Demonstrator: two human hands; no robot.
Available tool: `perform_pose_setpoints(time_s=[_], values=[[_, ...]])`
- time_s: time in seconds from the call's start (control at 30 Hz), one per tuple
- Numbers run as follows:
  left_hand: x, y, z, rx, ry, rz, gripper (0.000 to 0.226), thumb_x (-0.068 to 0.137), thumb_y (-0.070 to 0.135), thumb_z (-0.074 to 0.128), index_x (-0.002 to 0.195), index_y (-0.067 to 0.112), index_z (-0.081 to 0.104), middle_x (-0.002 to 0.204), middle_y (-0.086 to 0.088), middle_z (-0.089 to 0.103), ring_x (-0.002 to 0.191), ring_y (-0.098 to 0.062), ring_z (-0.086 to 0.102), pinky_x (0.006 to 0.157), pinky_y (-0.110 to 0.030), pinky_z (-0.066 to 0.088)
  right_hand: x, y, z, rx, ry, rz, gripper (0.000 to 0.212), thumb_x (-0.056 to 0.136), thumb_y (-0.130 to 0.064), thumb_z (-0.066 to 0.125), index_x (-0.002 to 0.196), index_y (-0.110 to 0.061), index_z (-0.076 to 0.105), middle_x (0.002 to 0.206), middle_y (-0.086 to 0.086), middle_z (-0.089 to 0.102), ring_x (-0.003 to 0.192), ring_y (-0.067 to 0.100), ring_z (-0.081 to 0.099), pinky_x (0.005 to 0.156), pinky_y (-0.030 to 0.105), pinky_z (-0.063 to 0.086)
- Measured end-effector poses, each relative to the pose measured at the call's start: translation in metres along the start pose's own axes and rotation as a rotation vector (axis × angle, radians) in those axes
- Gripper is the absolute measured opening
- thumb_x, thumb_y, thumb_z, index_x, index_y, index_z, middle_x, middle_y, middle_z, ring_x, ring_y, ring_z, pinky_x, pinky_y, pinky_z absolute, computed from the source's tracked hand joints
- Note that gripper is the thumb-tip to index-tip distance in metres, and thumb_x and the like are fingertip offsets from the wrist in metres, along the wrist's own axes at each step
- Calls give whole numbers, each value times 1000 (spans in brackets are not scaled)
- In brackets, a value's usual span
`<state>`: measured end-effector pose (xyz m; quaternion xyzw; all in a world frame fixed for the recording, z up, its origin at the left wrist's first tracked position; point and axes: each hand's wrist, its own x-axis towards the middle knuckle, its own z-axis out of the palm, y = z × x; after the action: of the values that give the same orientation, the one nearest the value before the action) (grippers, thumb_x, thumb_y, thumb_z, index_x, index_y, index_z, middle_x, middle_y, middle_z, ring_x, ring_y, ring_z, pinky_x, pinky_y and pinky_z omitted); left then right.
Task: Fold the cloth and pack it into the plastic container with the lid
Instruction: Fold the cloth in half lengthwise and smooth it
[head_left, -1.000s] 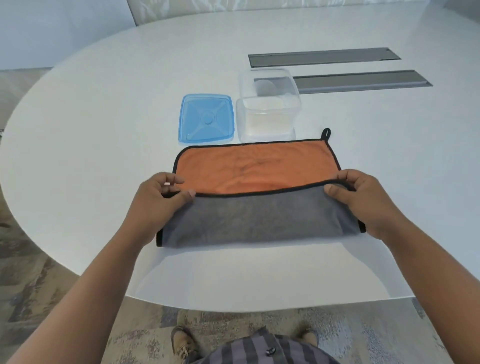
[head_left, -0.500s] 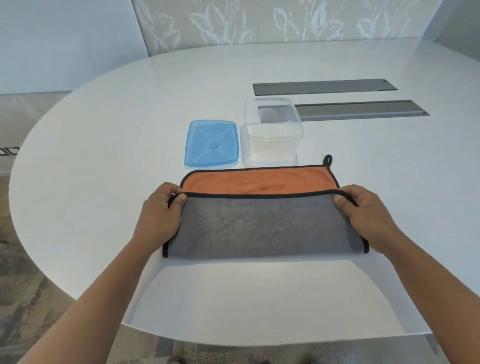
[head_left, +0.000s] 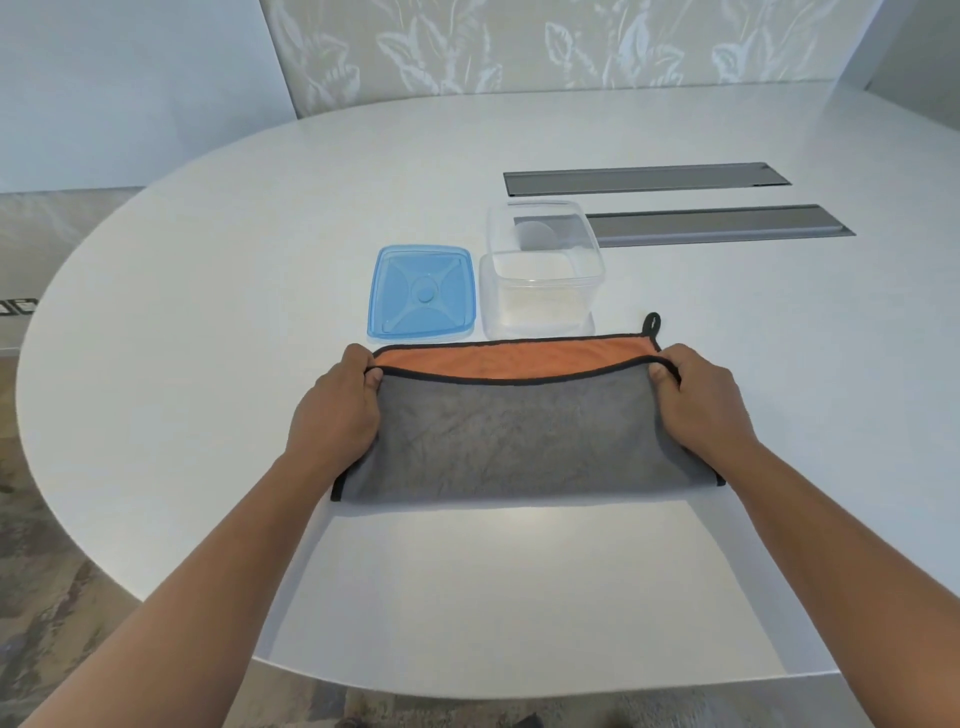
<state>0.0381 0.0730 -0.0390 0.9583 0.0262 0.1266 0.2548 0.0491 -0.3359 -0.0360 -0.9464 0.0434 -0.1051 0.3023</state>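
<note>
A cloth (head_left: 519, 441), grey on one face and orange on the other with black trim, lies on the white table, its grey half doubled over so only a thin orange strip shows along the far edge. My left hand (head_left: 337, 410) pinches the folded edge's left corner. My right hand (head_left: 701, 400) pinches its right corner. A small black hanging loop sticks out at the far right corner. Just beyond the cloth stands the clear plastic container (head_left: 543, 270), open and empty. Its blue lid (head_left: 422, 293) lies flat to the container's left.
Two long grey panels (head_left: 644, 179) are set into the white oval table (head_left: 208, 312) behind the container. The table's near edge curves close below my forearms. A patterned wall stands beyond the far side.
Both hands have carried the grey half of the cloth away from me over the orange face, leaving only a narrow orange strip. The view has tilted upward.
</note>
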Motion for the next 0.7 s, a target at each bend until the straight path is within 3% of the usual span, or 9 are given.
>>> perform_pose_setpoints(time_s=[0.27,0.7], values=[[22,-3,1,144,-46,-4,15,108,33,36,100,21,41,76,2,54,71,-28,53,61,-37,34,19,-4,8,-204,-37,-12,21,105,-33,41,106,-17,55,92,7,64,83,33,56,70,41,46],[57,-3,19,129,45,-35,16,108,32,33,96,22,37,74,4,53,65,-27,52,59,-37,33,62,-15,11,-217,61,8,24,105,-32,38,105,-13,53,91,7,60,80,35,54,67,40,43]])
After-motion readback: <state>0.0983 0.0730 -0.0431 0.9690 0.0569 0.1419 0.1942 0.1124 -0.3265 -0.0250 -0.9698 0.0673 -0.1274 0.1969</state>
